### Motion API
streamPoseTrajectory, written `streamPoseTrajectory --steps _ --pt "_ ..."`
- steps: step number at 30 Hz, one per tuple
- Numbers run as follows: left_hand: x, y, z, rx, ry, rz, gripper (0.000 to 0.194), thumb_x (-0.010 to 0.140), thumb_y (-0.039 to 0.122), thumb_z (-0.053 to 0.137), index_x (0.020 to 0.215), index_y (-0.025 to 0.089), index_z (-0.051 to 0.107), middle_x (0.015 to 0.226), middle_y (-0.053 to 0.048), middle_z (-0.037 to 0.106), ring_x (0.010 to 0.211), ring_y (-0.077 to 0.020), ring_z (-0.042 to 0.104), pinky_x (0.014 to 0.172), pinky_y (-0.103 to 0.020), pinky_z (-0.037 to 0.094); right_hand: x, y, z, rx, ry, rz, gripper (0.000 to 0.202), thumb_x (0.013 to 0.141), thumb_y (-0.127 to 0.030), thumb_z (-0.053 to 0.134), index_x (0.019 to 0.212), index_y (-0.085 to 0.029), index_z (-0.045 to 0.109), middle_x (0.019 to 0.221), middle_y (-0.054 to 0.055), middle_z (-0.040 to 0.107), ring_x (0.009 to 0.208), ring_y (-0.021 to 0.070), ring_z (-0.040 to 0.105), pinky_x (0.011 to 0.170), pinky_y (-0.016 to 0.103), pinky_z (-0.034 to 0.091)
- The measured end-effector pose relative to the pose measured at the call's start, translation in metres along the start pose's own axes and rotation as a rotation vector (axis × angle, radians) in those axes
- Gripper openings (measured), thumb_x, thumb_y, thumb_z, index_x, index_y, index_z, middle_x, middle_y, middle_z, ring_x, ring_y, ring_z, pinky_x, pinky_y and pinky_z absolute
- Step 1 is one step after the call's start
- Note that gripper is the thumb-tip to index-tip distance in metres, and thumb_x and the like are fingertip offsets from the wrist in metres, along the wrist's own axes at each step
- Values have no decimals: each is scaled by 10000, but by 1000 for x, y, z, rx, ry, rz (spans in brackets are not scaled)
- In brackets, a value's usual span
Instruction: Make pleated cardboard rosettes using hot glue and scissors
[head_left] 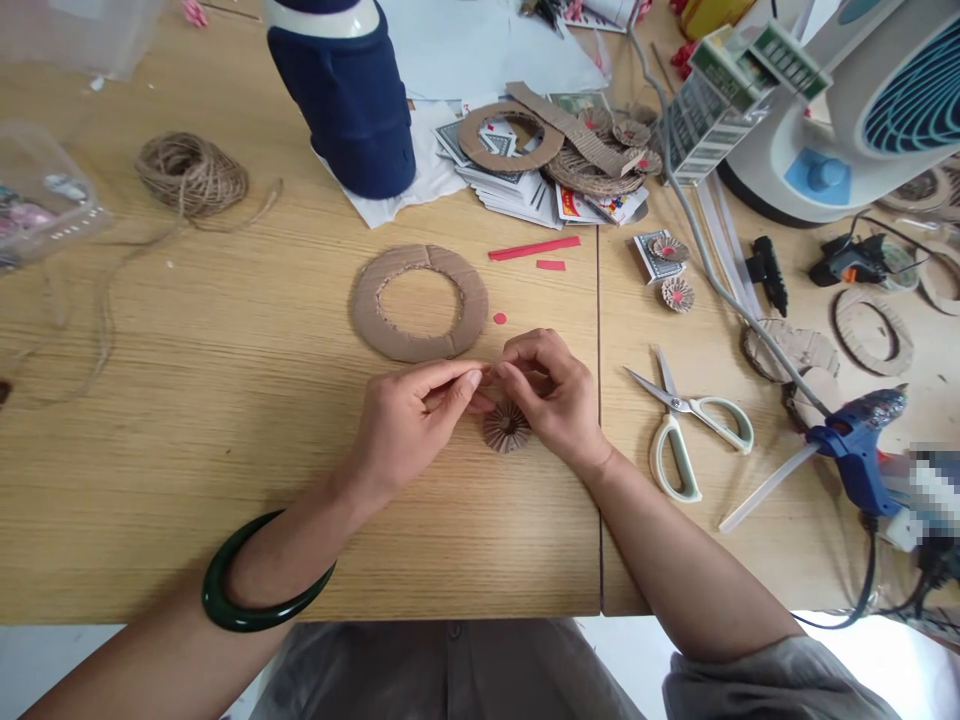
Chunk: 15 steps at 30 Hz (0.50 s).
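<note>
My left hand [420, 415] and my right hand [551, 390] meet at their fingertips above the wooden table. Both are closed in a pinch, on something too small to make out between them. Just beneath the fingers lies a pleated cardboard rosette [507, 428], partly covered by my right hand. A small red paper dot [500, 319] rests a little beyond the hands, near two red paper strips [534, 249] [550, 266]. To the upper left of the hands is a flat cardboard ring [367, 305].
Open scissors [679, 405] and a blue glue gun [855, 450] lie at right. Two rosettes with red centres [678, 295] sit beyond. A navy bottle [349, 110], playing cards [517, 195] and a fan [817, 130] stand behind. Twine [191, 172] lies at left.
</note>
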<state>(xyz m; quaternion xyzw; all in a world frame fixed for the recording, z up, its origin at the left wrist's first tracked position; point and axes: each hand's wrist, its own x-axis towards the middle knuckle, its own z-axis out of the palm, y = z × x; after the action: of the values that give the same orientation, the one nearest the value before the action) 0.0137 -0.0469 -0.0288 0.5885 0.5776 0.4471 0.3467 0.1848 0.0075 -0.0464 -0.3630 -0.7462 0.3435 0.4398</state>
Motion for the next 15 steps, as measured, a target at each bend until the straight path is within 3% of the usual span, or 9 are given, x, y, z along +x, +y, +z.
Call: streamPoseTrajectory --steps 4,15 --pt "-1 -1 2 -80 8 -76 180 875 293 751 1017 198 806 927 -21 834 735 -176 799 694 -228 651 0 0 0 106 -13 124 85 939 -221 677 862 -208 643 866 20 655 805 148 602 741 321 503" --pt "0 2 0 -112 -19 -150 80 876 251 710 881 219 783 769 14 813 676 -172 789 641 -220 639 0 -1 1 119 -63 83 84 935 -208 677 854 -209 653 879 25 694 823 150 621 772 332 514"
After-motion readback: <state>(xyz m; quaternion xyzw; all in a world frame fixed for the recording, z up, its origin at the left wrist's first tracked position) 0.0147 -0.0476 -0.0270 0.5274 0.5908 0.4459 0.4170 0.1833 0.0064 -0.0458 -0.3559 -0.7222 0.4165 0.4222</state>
